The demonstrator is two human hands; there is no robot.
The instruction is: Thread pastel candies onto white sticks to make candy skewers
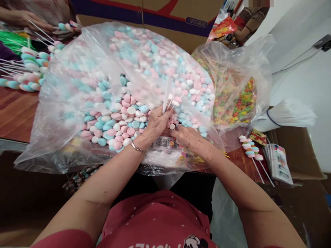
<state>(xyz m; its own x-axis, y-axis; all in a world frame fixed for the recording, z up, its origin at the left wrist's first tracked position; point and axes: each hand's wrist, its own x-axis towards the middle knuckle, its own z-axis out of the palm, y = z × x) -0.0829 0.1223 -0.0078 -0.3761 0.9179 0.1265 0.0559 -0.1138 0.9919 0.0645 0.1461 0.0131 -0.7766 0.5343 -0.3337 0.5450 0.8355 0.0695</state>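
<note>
A large clear plastic bag point(64, 137) lies open on the table, full of pink, blue and white oval candies point(129, 120). At its front opening my left hand point(158, 122) is closed around several thin white sticks point(167, 94), which point up and to the right. Close beside it, my right hand point(187, 137) has its fingers bent inward near a white candy point(172, 127); whether the fingertips grip anything is too small to tell. Below the hands, a printed packet point(168, 143) shows through the plastic.
On the right are a bag of colourful small candies point(238, 103), a bundle of white sticks point(292, 113), two candy skewers point(250, 148) and clear packets point(279, 163). At left, a person's hand point(36, 20) is near stacked skewers point(32, 69). Cardboard boxes point(165, 24) stand behind.
</note>
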